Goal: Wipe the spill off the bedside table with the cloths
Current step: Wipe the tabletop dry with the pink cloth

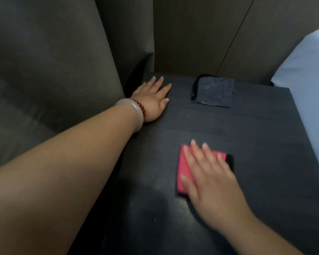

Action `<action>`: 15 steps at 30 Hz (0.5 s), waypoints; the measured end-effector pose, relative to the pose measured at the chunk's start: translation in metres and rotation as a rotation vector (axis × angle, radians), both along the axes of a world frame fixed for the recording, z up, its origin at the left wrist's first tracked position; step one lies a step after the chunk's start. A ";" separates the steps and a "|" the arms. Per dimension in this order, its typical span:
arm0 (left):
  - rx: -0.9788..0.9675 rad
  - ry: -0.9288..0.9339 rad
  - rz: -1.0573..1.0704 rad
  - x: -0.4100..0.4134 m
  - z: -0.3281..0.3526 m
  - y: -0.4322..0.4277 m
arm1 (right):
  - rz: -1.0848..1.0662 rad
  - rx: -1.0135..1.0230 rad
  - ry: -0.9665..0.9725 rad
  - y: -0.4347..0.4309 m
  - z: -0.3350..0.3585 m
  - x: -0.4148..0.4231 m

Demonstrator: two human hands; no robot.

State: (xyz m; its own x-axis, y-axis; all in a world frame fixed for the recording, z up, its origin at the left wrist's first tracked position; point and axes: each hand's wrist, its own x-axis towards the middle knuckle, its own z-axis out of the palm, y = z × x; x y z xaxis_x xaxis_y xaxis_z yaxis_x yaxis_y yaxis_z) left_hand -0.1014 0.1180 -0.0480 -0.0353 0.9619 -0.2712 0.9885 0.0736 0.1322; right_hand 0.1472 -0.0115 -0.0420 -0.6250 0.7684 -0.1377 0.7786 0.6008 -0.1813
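Note:
A folded red cloth (183, 163) lies on the dark bedside table (256, 129), near its middle. My right hand (208, 173) presses flat on the cloth, fingers spread, and looks blurred. A dark edge of the cloth shows at its right side. A folded dark grey cloth (214, 92) rests at the table's back. My left hand (153, 100) lies flat and empty on the table's back left corner. A faint dull smear (151, 201) shows on the near part of the tabletop.
A grey curtain (53, 70) hangs against the table's left side. Dark wood wall panels (201, 34) stand behind the table. White bedding (309, 89) borders its right edge.

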 end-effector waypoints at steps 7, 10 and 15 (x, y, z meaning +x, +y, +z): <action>-0.056 0.033 0.006 -0.001 0.002 0.005 | 0.127 -0.054 0.116 -0.044 -0.003 -0.078; -0.047 0.028 0.027 0.001 0.002 0.003 | 0.244 -0.088 0.134 -0.077 -0.004 -0.057; -0.001 0.031 0.052 0.007 0.000 -0.002 | -0.102 0.054 -0.008 -0.030 -0.006 0.005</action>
